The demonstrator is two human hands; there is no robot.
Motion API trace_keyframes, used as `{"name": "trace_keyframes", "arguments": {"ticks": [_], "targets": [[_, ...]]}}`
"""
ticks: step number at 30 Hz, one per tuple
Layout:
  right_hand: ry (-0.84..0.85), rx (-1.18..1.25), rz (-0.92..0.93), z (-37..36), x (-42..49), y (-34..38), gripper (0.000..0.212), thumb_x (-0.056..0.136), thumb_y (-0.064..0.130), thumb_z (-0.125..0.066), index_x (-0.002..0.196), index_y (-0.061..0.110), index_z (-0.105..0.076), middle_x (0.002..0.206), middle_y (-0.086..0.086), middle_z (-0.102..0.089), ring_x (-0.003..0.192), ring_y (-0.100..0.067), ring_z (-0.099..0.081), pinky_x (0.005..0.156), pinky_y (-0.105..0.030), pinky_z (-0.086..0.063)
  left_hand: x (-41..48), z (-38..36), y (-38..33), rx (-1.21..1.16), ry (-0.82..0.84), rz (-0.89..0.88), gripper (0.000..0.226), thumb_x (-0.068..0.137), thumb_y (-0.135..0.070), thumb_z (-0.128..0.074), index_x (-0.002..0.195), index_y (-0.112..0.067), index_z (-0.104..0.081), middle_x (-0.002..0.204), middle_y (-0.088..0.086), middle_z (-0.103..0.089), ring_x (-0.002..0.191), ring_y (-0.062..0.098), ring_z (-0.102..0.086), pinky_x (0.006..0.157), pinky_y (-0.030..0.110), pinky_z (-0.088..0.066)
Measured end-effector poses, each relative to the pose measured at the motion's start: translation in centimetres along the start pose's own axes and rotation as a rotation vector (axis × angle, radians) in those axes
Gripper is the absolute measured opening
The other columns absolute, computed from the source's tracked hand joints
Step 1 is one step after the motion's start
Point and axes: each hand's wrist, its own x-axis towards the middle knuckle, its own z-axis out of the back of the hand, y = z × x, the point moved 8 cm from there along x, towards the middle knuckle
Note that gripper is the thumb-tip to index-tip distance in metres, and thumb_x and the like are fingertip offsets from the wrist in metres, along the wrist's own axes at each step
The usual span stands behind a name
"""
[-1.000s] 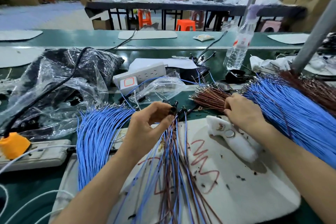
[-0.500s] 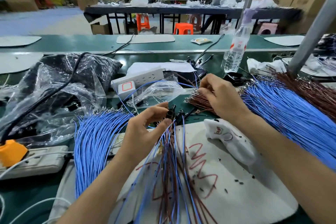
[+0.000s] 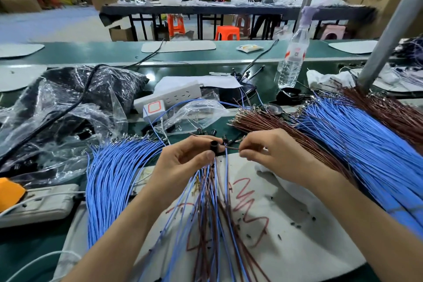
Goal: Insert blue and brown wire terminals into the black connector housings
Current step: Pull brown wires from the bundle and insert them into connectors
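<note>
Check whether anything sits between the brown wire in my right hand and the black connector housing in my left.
Nothing visible blocks it. The thin brown wire pinched by the right hand points at the small black connector housing held by the left hand; one loose blue wire hangs beside the gap.

The left forearm (image 3: 128,224) at the lower left of the frame and the right forearm (image 3: 357,217) at the lower right are bare. The left hand (image 3: 183,162) and right hand (image 3: 272,153) are bare too, and the left shows a short, plain thumbnail (image 3: 209,155).
</note>
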Motion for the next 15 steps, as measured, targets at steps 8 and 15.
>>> {"name": "trace_keyframes", "arguments": {"ticks": [8, 15], "targets": [[-0.446, -0.053, -0.096, 4.6, -5.2, -3.0, 0.019, 0.073, 0.004, -0.079, 0.089, 0.012, -0.071, 0.1, 0.002, -0.063, 0.099, -0.019, -0.054, 0.09, -0.031, -0.043, 0.0, -0.3, 0.4, -0.186, 0.029, 0.03, 0.024, 0.074, -0.032, -0.078, 0.091, -0.017, -0.074, 0.112, 0.006, -0.07, 0.109, 0.023, -0.064, 0.088, 0.022, -0.049], [-0.45, 0.133, -0.398, 4.1, -9.0, -8.2, 0.044, 0.076, 0.011, -0.078, 0.112, 0.03, -0.06, 0.106, 0.006, -0.062, 0.093, -0.006, -0.062, 0.086, -0.028, -0.053, -0.1, -0.2, 0.5, -0.201, 0.035, 0.041, 0.034, 0.071, -0.04, -0.08, 0.094, -0.015, -0.073, 0.111, 0.01, -0.069, 0.11, 0.028, -0.063, 0.091, 0.026, -0.049]]}}
